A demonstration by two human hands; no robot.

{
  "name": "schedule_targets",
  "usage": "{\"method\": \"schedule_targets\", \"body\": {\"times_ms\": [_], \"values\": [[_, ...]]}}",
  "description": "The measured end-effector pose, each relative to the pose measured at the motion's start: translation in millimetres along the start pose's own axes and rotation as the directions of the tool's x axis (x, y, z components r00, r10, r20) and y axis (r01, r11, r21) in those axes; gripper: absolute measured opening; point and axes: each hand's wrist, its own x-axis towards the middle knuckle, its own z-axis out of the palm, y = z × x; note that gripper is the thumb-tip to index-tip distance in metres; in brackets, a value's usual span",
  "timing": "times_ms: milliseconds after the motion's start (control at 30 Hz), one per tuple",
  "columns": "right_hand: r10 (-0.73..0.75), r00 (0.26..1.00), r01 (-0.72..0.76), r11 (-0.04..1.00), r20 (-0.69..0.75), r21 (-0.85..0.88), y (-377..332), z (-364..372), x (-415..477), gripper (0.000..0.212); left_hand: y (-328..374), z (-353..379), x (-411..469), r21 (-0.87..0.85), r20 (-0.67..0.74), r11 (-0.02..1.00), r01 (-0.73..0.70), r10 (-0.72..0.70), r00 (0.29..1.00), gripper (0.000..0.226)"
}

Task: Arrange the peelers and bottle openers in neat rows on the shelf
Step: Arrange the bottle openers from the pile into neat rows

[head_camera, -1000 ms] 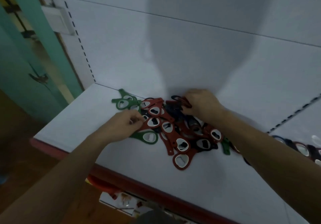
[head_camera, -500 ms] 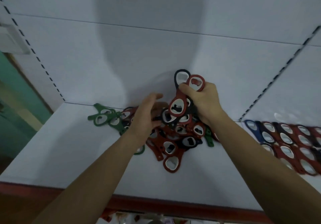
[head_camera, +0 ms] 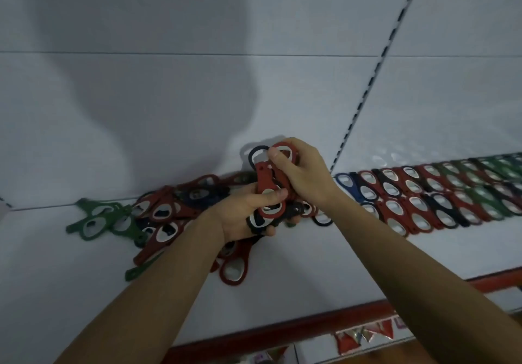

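A loose pile of red, black and green bottle openers lies on the white shelf. Both hands hold one bunch of openers lifted above the pile. My left hand grips the bunch's lower end, thumb pressed on a red opener. My right hand grips the upper end, thumb on a red ring, a black ring sticking out beside it. To the right, neat overlapping rows of openers run along the shelf.
The shelf's red front edge runs below my forearms. A slotted upright divides the white back wall. Green openers lie at the pile's left end. Packaged goods show on a lower shelf.
My left hand has come up from the pile and taken hold of the bunch's lower end. The view has swung right, showing more of the neat rows.
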Motion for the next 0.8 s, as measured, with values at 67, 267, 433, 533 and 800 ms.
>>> {"method": "schedule_targets", "body": {"times_ms": [67,267,433,533,800], "values": [[0.087,0.996,-0.086,0.996,-0.024,0.033,9,-14,-6,0.019,-1,11,9,0.069,-0.020,0.997,0.034,-0.033,0.999,0.032],[0.132,0.991,-0.132,0.991,-0.031,0.002,34,-71,-28,0.038,-12,51,39,0.237,-0.030,0.967,0.092,-0.088,0.996,0.034],[0.141,0.976,-0.130,0.988,-0.165,0.080,51,-133,-44,0.022,-20,95,70,0.242,0.050,0.969,0.045,-0.059,0.997,0.032],[0.152,0.967,-0.135,0.986,-0.204,0.092,66,-179,-54,0.027,-28,136,97,0.249,0.056,0.968,0.022,-0.037,0.998,0.033],[0.113,0.986,-0.113,0.994,-0.124,0.006,112,-328,-95,0.014,-67,254,190,0.153,0.171,0.983,0.101,-0.127,0.977,0.029]]}}
